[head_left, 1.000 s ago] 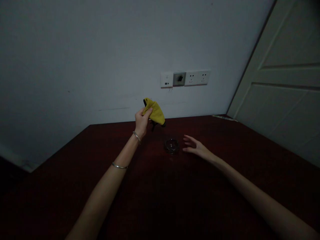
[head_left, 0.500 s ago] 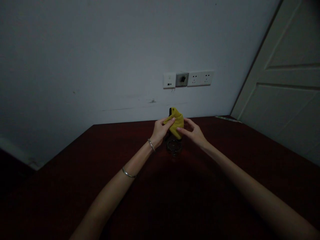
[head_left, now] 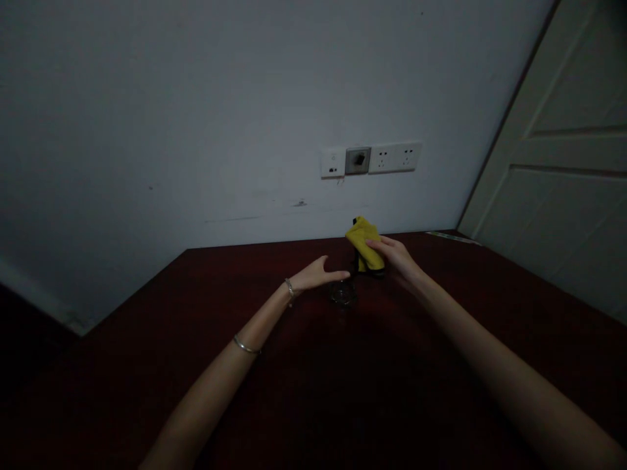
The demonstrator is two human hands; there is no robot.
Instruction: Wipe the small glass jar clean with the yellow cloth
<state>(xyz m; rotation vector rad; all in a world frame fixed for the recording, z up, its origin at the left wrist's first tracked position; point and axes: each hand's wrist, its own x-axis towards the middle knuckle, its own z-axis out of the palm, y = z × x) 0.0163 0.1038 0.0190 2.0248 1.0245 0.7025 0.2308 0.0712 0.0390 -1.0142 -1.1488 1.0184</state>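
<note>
A folded yellow cloth with dark edging hangs above the table, gripped by my right hand on its right side. My left hand is empty, with thumb and fingers apart, just over the left edge of a small clear glass object. That glass object stands on the dark table below the cloth; dim light hides its exact shape, and I cannot tell whether my left fingers touch it.
The dark red-brown table meets a pale wall. Sockets and a switch panel sit on the wall above the table. A panelled door rises at the right. A thin patterned strip lies by the far right table edge.
My left hand has let go of the yellow cloth and come down to the glass object, fingers spread. My right hand has carried the cloth slightly to the right.
</note>
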